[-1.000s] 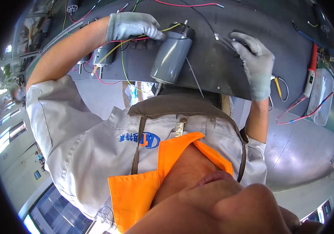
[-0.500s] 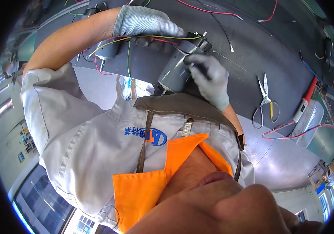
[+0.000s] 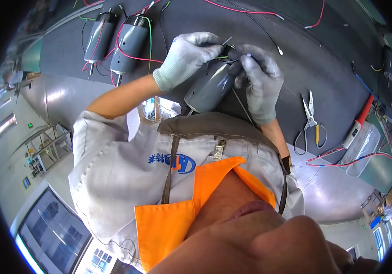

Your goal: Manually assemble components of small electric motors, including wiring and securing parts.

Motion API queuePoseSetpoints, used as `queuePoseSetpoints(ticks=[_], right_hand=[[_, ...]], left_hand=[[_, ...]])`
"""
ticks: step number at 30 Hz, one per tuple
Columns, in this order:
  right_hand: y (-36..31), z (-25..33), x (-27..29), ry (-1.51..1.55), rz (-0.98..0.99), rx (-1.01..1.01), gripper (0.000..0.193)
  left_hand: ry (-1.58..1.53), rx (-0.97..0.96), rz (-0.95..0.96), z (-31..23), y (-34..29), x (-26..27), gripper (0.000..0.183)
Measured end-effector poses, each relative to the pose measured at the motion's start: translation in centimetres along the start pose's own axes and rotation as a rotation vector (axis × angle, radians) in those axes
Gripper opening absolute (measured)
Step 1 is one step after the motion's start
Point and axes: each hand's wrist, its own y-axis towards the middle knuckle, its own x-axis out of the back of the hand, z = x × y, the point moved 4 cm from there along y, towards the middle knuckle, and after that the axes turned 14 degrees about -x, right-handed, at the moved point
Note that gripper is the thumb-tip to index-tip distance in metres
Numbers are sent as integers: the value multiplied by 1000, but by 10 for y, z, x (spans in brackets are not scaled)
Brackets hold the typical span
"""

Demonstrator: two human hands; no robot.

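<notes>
A grey cylindrical motor (image 3: 208,87) lies slanted on the dark table in front of my chest, its upper end between my two gloved hands. My left hand (image 3: 190,57) is closed in a pinch on a yellow-green wire (image 3: 222,57) at that end. A thin metal pin (image 3: 227,41) points up beside its fingertips; I cannot tell whether it belongs to the motor. Opposite, my right hand (image 3: 261,77) has its fingers closed around a dark wire (image 3: 230,61), a pale tip showing at the fingertips. Both hands partly hide the motor's end.
Two more grey motors, one nearer (image 3: 129,48) and one farther left (image 3: 100,39), lie with red, green and black wires. Scissors (image 3: 310,119) rest at the right, beside a red-handled tool (image 3: 359,119) and a clear tray (image 3: 364,148). Loose red wires (image 3: 246,10) lie at the far side.
My left hand has come from the far left to the motor's upper end, uncovering the two left motors. My right hand has shifted up and right. The stretched yellow wire is no longer across the table.
</notes>
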Motion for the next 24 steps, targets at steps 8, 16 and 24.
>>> queuePoseSetpoints(ticks=[8,16,24], right_hand=[[14,14,0,-44,-72,-92,46],[39,31,16,-321,117,-241,49],[27,43,5,-1019,-178,495,25]], left_hand=[[311,-271,-24,-16,3,-6,21],[313,-346,8,-15,10,-12,23],[204,-358,44,-13,17,-19,22]])
